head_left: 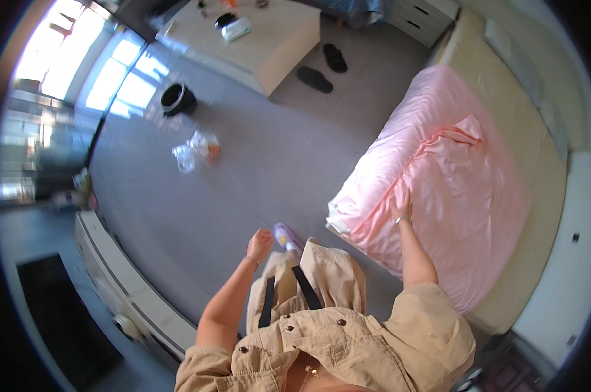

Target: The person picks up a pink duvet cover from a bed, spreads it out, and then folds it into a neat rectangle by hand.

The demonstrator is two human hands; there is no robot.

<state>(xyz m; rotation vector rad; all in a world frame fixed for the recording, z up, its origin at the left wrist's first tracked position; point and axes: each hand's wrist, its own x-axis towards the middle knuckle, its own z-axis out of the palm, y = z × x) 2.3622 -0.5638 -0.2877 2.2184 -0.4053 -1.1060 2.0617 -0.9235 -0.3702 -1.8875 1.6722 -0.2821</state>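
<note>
Pink satiny bedding (465, 215) covers the near side of a bed on my right, with a bunched fold (455, 132) on top. My right hand (402, 201) lies on the bedding near its left edge, fingers stretched out, a bracelet at the wrist. Over the floor in front of my legs hangs my left hand (261, 244), its fingers curled in with nothing seen in them. That hand is nearest to my lilac shoe (284, 234) and touches no object.
Beyond the pink bedding a yellowish mattress (547, 183) shows. Dark slippers (315, 80) lie near a pale low table (285, 55). A black bin (189, 101) and a clear plastic bag (194, 150) are on the grey floor. A long low cabinet (138, 287) runs along the left.
</note>
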